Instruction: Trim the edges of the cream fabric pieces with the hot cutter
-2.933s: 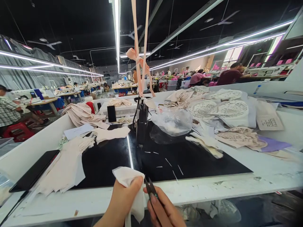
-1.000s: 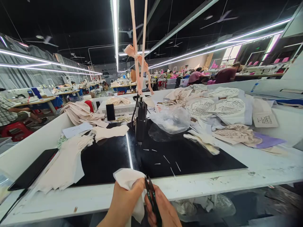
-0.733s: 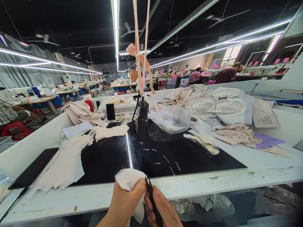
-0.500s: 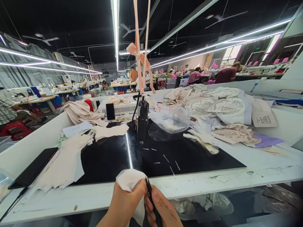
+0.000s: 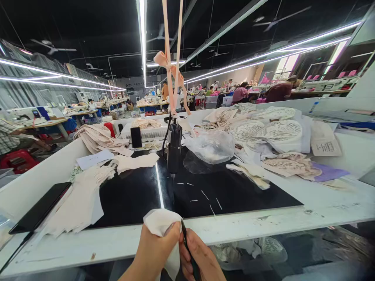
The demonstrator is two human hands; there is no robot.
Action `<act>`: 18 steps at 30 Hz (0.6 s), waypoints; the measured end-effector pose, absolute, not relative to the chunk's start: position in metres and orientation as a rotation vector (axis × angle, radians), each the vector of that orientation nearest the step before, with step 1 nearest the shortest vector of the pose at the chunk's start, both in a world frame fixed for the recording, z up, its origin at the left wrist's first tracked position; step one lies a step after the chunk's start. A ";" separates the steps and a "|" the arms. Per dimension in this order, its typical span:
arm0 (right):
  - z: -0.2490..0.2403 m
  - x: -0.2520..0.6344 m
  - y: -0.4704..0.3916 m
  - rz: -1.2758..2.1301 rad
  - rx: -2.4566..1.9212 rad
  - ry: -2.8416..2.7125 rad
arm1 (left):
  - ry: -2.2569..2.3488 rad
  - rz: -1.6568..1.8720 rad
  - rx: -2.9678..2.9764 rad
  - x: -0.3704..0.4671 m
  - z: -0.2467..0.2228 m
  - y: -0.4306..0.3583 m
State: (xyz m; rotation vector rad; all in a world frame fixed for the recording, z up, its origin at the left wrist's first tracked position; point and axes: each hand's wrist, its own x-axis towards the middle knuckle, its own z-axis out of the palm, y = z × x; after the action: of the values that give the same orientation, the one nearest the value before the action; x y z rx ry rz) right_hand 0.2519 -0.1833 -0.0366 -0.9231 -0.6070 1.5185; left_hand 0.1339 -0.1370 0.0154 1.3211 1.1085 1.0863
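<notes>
My left hand [image 5: 156,248] is closed around a piece of cream fabric [image 5: 158,221], thumb on top. The cloth bulges above the fist and hangs below it, between the hands. My right hand [image 5: 202,255] grips a slim dark pointed tool [image 5: 189,248], which looks like snips or tweezers. Its tip meets the fabric edge beside my left thumb; whether it has two blades I cannot tell. Both hands are at the table's front edge. Beyond them a black handheld power tool [image 5: 174,150] hangs upright from peach fabric straps [image 5: 176,84].
Thin white slivers [image 5: 205,195] lie on the black mat [image 5: 129,203]. Cream fabric pieces [image 5: 76,203] and a black phone-like device [image 5: 41,207] are at left. A clear plastic bag [image 5: 209,146] and patterned pieces [image 5: 275,132] lie at right. People sit at sewing tables beyond.
The dark tool's tip looks slimmer against the fabric edge than before. Both hands and the cloth have hardly moved. The view has shifted slightly.
</notes>
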 end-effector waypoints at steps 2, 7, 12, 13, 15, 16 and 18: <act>-0.037 0.252 -0.184 1.531 -0.910 -0.592 | 1.120 1.082 1.334 0.133 0.015 -0.137; -0.038 0.250 -0.183 1.599 -0.859 -0.524 | 1.113 0.992 1.267 0.134 0.014 -0.139; -0.034 0.251 -0.183 1.598 -0.805 -0.425 | 1.145 1.039 1.260 0.132 0.012 -0.137; -0.033 0.252 -0.183 1.572 -0.800 -0.410 | 1.159 1.064 1.270 0.131 0.011 -0.136; -0.034 0.255 -0.183 1.484 -0.840 -0.422 | 1.191 1.090 1.285 0.129 0.009 -0.134; -0.036 0.257 -0.184 1.418 -0.897 -0.460 | 1.207 1.084 1.285 0.128 0.008 -0.134; -0.042 0.261 -0.186 1.200 -1.066 -0.606 | 1.231 1.052 1.256 0.126 0.006 -0.133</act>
State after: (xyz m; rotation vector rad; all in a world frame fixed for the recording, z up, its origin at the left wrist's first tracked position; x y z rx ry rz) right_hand 0.2612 -0.1856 -0.0418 -1.0662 -0.6057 1.1997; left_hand 0.1258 -0.1328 0.0059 1.2557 1.2314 1.0518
